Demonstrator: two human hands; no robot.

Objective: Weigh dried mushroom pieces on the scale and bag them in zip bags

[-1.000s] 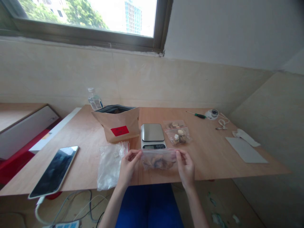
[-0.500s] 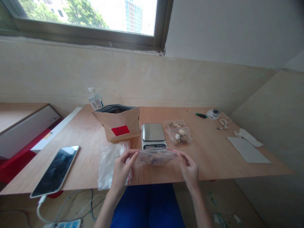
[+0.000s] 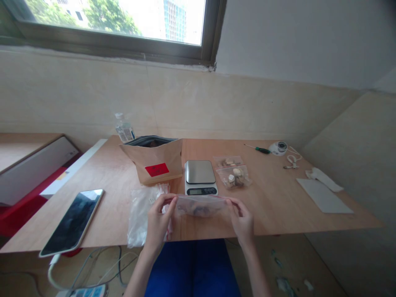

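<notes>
A clear zip bag (image 3: pixel 201 207) with dark pieces in it is stretched between my hands at the table's front edge. My left hand (image 3: pixel 160 214) pinches its left top corner, and my right hand (image 3: pixel 241 218) grips the right one. Just beyond the bag stands a small digital scale (image 3: pixel 200 173) with a bare metal plate. Beside my left hand lies a stack of clear zip bags (image 3: pixel 140 214) with red seal lines. Two filled zip bags (image 3: pixel 235 177), which look to hold dried mushrooms, rest right of the scale.
A brown paper pouch (image 3: pixel 161 161) with a red label stands open at back left, near a plastic bottle (image 3: pixel 124 128). A phone (image 3: pixel 72 222) lies left. At right are a screwdriver (image 3: pixel 262 150), a white camera (image 3: pixel 277 148) and a white sheet (image 3: pixel 323 196).
The mouth of the bag, gaping before, now looks pulled flat. My right hand has moved slightly left, and the scale's display has come into view.
</notes>
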